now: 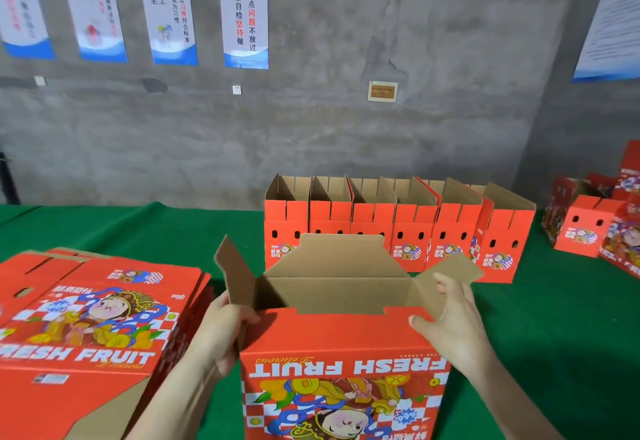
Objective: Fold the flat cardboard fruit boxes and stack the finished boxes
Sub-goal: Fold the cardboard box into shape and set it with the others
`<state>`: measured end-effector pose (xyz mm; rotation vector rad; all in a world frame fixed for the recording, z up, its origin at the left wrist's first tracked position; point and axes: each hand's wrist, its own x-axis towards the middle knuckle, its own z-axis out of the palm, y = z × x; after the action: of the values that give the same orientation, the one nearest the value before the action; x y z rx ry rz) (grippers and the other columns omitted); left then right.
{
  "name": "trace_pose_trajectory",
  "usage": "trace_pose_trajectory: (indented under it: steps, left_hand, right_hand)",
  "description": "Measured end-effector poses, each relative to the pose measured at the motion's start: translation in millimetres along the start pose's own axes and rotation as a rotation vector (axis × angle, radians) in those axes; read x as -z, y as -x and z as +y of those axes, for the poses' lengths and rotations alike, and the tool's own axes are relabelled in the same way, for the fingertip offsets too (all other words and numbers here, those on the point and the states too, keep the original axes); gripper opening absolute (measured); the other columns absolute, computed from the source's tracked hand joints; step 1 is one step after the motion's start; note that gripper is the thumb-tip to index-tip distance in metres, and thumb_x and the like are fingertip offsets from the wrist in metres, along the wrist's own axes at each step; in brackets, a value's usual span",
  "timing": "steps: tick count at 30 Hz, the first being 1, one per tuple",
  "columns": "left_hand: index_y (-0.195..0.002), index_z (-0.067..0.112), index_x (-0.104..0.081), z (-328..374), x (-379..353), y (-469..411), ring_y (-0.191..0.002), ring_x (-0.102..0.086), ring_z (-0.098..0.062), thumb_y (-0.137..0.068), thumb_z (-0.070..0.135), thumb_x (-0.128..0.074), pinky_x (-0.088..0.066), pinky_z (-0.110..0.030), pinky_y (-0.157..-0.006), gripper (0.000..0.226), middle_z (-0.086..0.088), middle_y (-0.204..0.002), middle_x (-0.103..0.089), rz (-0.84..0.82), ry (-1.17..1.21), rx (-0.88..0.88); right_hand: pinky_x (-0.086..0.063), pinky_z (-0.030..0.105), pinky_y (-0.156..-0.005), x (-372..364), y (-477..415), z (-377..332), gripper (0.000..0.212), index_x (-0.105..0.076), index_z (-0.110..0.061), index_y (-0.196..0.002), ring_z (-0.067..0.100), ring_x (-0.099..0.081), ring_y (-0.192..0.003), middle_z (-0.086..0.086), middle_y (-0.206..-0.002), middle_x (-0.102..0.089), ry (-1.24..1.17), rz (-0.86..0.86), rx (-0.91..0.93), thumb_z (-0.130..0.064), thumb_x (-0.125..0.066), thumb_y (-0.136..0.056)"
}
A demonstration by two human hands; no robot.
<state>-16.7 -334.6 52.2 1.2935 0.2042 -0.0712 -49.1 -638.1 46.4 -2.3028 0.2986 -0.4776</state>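
Left hand [225, 328] has its fingers curled round the near-left corner of the box [346, 370], at the root of the left flap [239, 277]. Right hand [450, 322] is spread: fingers lie flat on the right flap [446, 273], thumb on the front panel's top edge.

Box is erected and stands print-inverted on the green cloth [156, 231] right in front, open end up. Both side flaps and the back flap [343, 256] are splayed out. My read: base closure is about to start.

Risks:
- Side flaps pushed in the wrong order, so the tabs don't lock and the base springs back.
- Uneven push from the two hands racks the box out of square and creases a score line.
- The left grip is on one corner only, so the box could skate on the cloth.

Clearance:
- Stack of flats [86, 318] sits just left of the left forearm, so there's little elbow room on that side.
- Row of finished boxes [398, 231] stands just behind the back flap, looks close, so don't shove forward.
- Bare cloth to the right and far left; more boxes [588, 231] at the far right edge.
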Motion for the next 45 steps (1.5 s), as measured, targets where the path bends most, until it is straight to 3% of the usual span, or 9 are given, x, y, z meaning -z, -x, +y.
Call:
trace_pose_trajectory:
  steps: [6, 8, 16, 23, 27, 30, 35, 39, 45]
  left_hand:
    - [-0.105, 0.019, -0.064, 1.3, -15.1, -0.1, -0.059, -0.07, -0.016, -0.072, -0.03, -0.033, -0.052, -0.025, -0.046, 0.067, -0.01, -0.083, -0.072, 0.003, -0.217, -0.246]
    - [-0.106, 0.024, -0.064, 0.8, -16.2, 0.8, -0.059, -0.069, -0.01, -0.072, -0.03, -0.037, -0.05, -0.021, -0.045, 0.069, 0.001, -0.078, -0.074, -0.011, -0.275, -0.294]
    - [-0.132, 0.024, -0.052, -0.3, -12.8, 2.4, -0.099, -0.067, -0.018, -0.079, -0.025, -0.044, -0.054, -0.029, -0.081, 0.072, -0.004, -0.119, -0.066, -0.132, -0.39, -0.317]
    - [-0.127, 0.017, -0.058, 16.0, -2.5, 1.2, -0.125, -0.048, -0.007, -0.077, 0.052, -0.058, -0.033, -0.029, -0.108, 0.061, 0.009, -0.134, -0.053, -0.15, -0.779, -0.463]
    - [-0.112, 0.015, -0.057, 17.5, -2.9, -10.5, -0.124, -0.046, -0.006, -0.079, 0.037, -0.069, -0.035, -0.032, -0.107, 0.041, 0.014, -0.139, -0.045, -0.26, -0.77, -0.438]
    - [-0.098, 0.02, -0.065, 27.3, -9.9, -18.1, -0.107, -0.058, -0.01, -0.09, 0.046, -0.046, -0.041, -0.028, -0.097, 0.033, 0.009, -0.11, -0.066, -0.224, -0.699, -0.497]
    - [-0.09, 0.019, -0.061, 44.4, -37.2, -30.0, -0.098, -0.054, -0.014, -0.088, -0.012, -0.049, -0.036, -0.012, -0.084, 0.033, -0.004, -0.101, -0.062, -0.258, -0.771, -0.703]
    - [-0.105, 0.008, -0.068, 57.3, -57.0, -36.6, -0.107, -0.057, -0.006, -0.076, -0.027, -0.026, -0.042, -0.02, -0.093, 0.062, -0.005, -0.116, -0.066, -0.474, -0.822, -0.615]
    - [-0.148, 0.031, -0.028, 57.5, -51.7, -60.2, -0.136, -0.031, -0.006, -0.083, -0.007, -0.052, -0.021, -0.02, -0.113, 0.079, 0.014, -0.15, -0.029, -0.66, -1.125, -0.298]
  right_hand:
    - [-0.046, 0.027, -0.094, 19.6, 0.3, -21.1, 0.07, -0.029, -0.044, -0.146, -0.012, -0.046, -0.067, -0.026, -0.155, -0.013, 0.5, -0.274, 0.239, -0.026, -0.057, -0.084]
    - [-0.047, 0.021, -0.075, 28.3, -7.6, -31.7, 0.085, -0.013, -0.052, -0.147, -0.008, -0.03, -0.053, -0.027, -0.156, 0.003, 0.68, -0.406, 0.288, -0.016, -0.053, -0.081]
    - [-0.03, 0.019, -0.046, 26.0, -28.7, -65.8, 0.094, 0.005, -0.032, -0.153, 0.028, -0.049, -0.121, -0.005, -0.161, 0.012, 0.972, -0.672, 0.27, -0.001, -0.047, -0.081]
    - [-0.038, 0.013, -0.036, 28.2, -25.4, -68.2, 0.098, 0.015, -0.023, -0.151, 0.03, -0.051, -0.116, -0.002, -0.16, 0.017, 0.942, -0.697, 0.212, 0.003, -0.05, -0.083]
    - [-0.051, 0.025, -0.049, 34.6, -25.9, -74.1, 0.104, 0.021, -0.024, -0.149, 0.02, -0.051, -0.078, -0.006, -0.158, 0.021, 0.883, -0.704, 0.138, 0.006, -0.053, -0.082]
    - [-0.051, 0.024, -0.05, 37.2, -26.4, -75.2, 0.104, 0.021, -0.022, -0.149, 0.025, -0.055, -0.086, -0.006, -0.159, 0.021, 0.87, -0.697, 0.125, 0.005, -0.054, -0.083]
    - [-0.049, 0.022, -0.046, 31.8, -22.6, -72.9, 0.105, 0.02, -0.025, -0.149, 0.032, -0.054, -0.113, -0.002, -0.159, 0.018, 0.898, -0.683, 0.159, 0.006, -0.054, -0.082]
    - [-0.034, 0.014, -0.03, 29.0, -26.1, -67.2, 0.101, 0.017, -0.024, -0.15, 0.03, -0.053, -0.112, 0.001, -0.16, 0.015, 0.944, -0.683, 0.208, 0.004, -0.053, -0.082]
    - [-0.039, 0.022, -0.057, 26.5, -28.6, -60.3, 0.096, 0.011, -0.024, -0.152, 0.028, -0.051, -0.113, 0.002, -0.161, 0.011, 0.995, -0.657, 0.276, 0.0, -0.051, -0.083]
